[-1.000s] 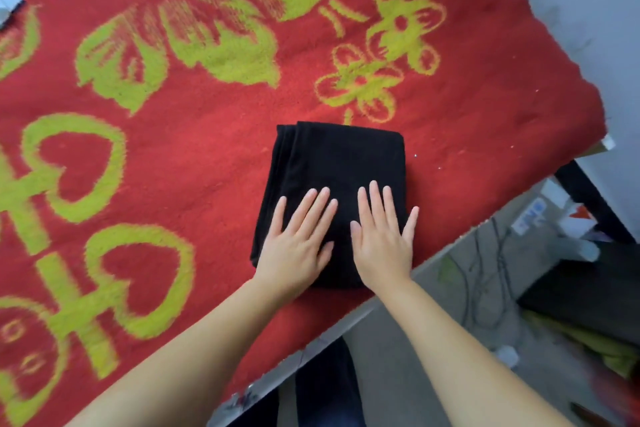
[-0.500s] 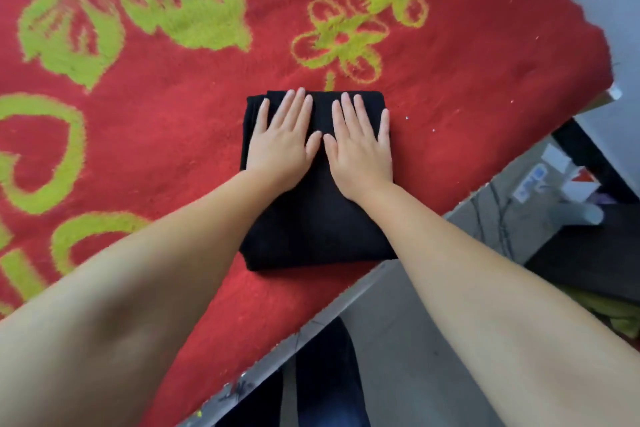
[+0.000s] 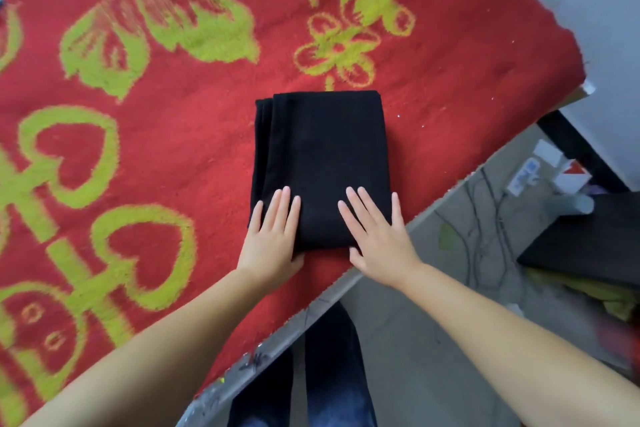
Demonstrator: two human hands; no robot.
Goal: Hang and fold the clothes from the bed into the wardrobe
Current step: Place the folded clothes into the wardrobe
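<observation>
A black garment, folded into a neat rectangle, lies on the red bed cover with yellow-green hearts and flowers, close to the bed's near edge. My left hand lies flat on the garment's near left corner, fingers straight. My right hand lies flat on its near right corner, fingers straight and spread, with the thumb at the near edge. Neither hand grips the cloth.
The bed's near edge runs diagonally from lower left to upper right. Beyond it is grey floor with small boxes and papers, a dark piece of furniture at right, and my dark trouser legs below.
Both hands slid from the garment's far edge back to its near edge, and moved apart to the two near corners. The garment stayed in place.
</observation>
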